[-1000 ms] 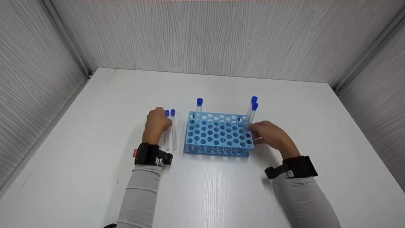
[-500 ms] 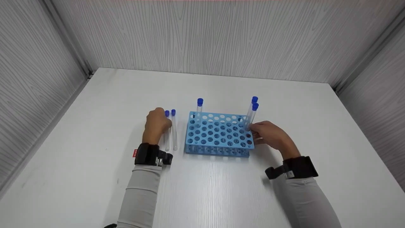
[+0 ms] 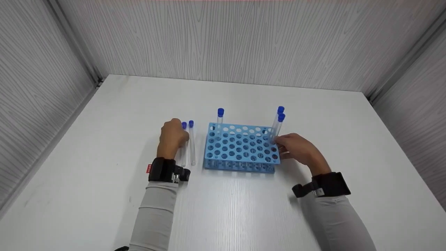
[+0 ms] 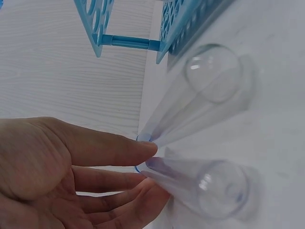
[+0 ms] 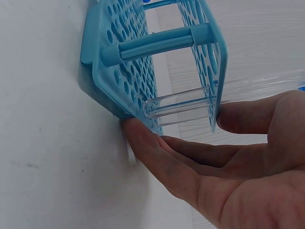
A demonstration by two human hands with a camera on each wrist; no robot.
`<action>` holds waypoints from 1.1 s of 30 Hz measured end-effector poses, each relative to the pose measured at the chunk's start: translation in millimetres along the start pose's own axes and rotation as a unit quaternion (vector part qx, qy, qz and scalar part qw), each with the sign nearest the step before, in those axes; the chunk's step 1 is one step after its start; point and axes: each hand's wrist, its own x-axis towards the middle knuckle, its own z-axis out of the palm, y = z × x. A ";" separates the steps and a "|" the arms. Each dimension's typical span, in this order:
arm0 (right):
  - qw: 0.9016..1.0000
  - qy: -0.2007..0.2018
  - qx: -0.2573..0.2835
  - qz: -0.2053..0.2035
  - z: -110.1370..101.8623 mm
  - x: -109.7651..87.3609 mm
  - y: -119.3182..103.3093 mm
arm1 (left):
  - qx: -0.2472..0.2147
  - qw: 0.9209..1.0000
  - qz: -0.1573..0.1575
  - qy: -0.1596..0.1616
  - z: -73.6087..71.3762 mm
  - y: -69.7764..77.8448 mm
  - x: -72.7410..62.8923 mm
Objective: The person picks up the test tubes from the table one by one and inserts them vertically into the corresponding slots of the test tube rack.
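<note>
With thumb and fingers, my left hand (image 3: 172, 137) pinches a clear test tube (image 4: 221, 188) near its blue cap; the tube lies flat on the table. A second capped test tube (image 3: 192, 150) lies just to its right, untouched. My right hand (image 3: 298, 148) grips the right end of a light blue test tube rack (image 3: 226, 160). In the right wrist view its thumb is at the rack's upper plate and its fingers at the base. One test tube (image 3: 220, 120) stands in the rack's back left corner. Two more test tubes (image 3: 277, 127) stand at its right end, leaning slightly.
The white table (image 3: 230, 212) carries the rack and tubes, with grey wood-grain panels (image 3: 223, 42) at the back and both sides. A small red tag (image 3: 148, 168) shows beside the left wrist strap.
</note>
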 end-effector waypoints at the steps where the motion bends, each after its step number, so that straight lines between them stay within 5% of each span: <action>1: 1.000 0.001 0.000 0.001 -0.1 0.1 0.2 | 0.001 1.000 0.000 0.000 0.0 -0.1 0.1; 33: 1.000 0.006 0.004 0.007 1.5 -1.2 -1.7 | -0.004 1.000 -0.010 0.003 1.4 3.2 -0.2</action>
